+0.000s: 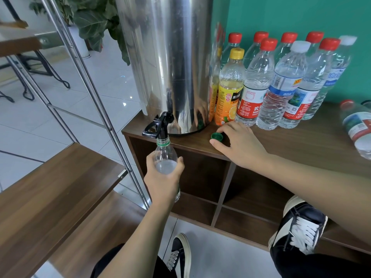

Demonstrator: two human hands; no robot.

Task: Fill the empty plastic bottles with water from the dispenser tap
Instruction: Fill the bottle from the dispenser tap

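One steel dispenser [170, 63], a tall polished cylinder, stands at the left end of a wood-grain surface [291, 143]; its one black tap [158, 125] juts past the front edge. One clear plastic bottle [165, 157] is upright beneath it, long axis vertical, open mouth pointing up against the spout, green ring at the neck, some water low inside. Left hand [162, 177] wraps the bottle's body, fingers and thumb curled round it. Right hand [239, 143] rests on the surface, fingers loosely bent, fingertips at one ribbed green cap [217, 136] lying open side up; whether it pinches the cap I cannot tell. Standing bottles against the teal wall: seven red-capped [259, 81], two white-capped [283, 87], one yellow-capped juice bottle [228, 85] with an orange label; all ridged plastic. One more red-capped bottle [359, 129] lies on its side at far right. Two black lace-up shoes [301, 223] below.
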